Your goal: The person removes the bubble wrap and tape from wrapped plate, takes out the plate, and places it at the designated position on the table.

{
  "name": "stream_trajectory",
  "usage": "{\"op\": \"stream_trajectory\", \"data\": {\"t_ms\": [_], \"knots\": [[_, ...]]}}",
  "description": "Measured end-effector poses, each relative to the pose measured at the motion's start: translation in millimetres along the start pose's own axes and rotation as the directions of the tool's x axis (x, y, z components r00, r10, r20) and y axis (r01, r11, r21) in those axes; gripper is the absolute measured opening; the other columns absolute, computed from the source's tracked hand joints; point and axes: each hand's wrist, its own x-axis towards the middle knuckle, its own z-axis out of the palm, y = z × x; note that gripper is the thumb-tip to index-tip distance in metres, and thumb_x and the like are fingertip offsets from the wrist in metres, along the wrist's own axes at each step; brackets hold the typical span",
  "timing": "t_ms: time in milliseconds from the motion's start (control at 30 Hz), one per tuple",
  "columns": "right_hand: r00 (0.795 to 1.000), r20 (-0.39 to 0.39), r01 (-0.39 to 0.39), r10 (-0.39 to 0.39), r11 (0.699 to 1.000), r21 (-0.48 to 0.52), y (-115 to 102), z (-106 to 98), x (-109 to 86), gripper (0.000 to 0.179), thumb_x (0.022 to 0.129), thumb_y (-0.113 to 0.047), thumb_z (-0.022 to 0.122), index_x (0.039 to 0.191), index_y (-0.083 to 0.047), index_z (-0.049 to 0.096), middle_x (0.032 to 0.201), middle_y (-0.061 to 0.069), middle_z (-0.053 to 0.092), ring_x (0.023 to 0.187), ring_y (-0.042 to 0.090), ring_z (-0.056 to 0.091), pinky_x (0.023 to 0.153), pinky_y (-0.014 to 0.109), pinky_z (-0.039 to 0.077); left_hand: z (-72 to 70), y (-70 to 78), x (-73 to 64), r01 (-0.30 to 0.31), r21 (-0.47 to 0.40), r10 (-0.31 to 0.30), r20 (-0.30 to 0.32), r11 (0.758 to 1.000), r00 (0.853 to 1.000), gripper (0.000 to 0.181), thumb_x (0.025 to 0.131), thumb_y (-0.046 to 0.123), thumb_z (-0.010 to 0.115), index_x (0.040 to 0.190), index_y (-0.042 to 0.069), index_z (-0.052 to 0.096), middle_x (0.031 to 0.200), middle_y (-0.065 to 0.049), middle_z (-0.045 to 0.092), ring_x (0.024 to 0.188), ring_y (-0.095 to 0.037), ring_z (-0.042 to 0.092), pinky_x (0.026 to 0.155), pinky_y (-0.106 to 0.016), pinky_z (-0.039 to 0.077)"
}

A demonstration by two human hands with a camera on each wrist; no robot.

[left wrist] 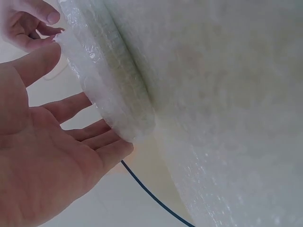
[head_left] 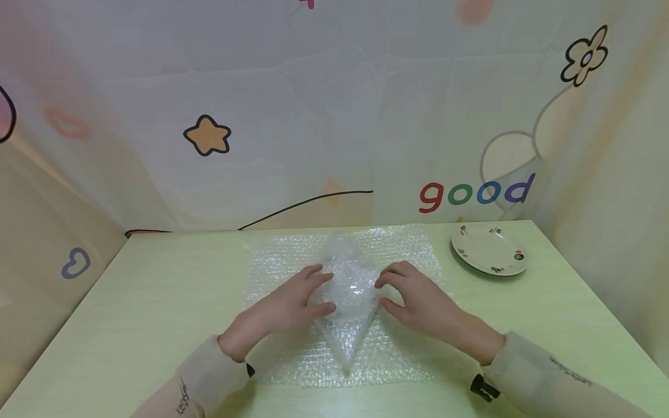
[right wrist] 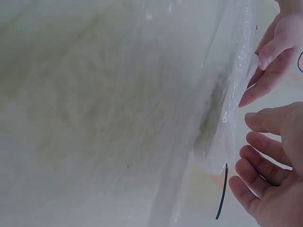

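A round, flat thing wrapped in bubble wrap (head_left: 352, 284) lies mid-table, with pointed flaps at its far and near ends. Small dark marks show faintly through the film. Under it spreads a larger bubble wrap sheet (head_left: 407, 363). My left hand (head_left: 290, 305) touches the bundle's left edge, thumb and fingers spread along it; the left wrist view shows the fingertips against the wrapped rim (left wrist: 118, 80). On the other side, my right hand (head_left: 418, 299) has its fingertips close to the bundle's right edge. In the right wrist view its loosely bent fingers (right wrist: 258, 165) hold nothing.
White patterned plates (head_left: 488, 249), seemingly stacked, sit at the back right of the pale green table (head_left: 157, 307). A printed curtain (head_left: 324, 116) hangs behind and along both sides. A dark band (head_left: 484, 388) shows below the right sleeve.
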Motion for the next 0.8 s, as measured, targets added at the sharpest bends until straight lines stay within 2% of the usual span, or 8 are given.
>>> {"op": "stream_trajectory", "data": {"t_ms": [400,800], "knots": [[0.998,0.021,0.059,-0.058,0.998,-0.029,-8.6,11.0,8.4,0.019,0.089,-0.002,0.079,0.107,0.000,0.073,0.116,0.010,0.067,0.111,0.029,0.060,0.098,0.042,0.054,3.9,0.2,2.0,0.015,0.041,-0.015,0.016,0.999,1.000,0.062,0.103,0.034,0.064,0.151,-0.001,0.047,0.162,-0.027,0.028,0.149,-0.043,0.028,0.118,-0.056,0.030],[0.997,0.077,0.005,0.003,0.995,-0.103,-11.1,17.5,16.9,0.020,0.087,-0.006,0.083,0.104,-0.001,0.073,0.111,0.010,0.067,0.108,0.028,0.060,0.095,0.040,0.054,5.8,1.5,3.6,0.032,0.066,-0.034,0.016,0.997,0.999,0.061,0.103,0.034,0.064,0.150,-0.001,0.047,0.162,-0.026,0.028,0.149,-0.041,0.027,0.118,-0.055,0.029]]}}
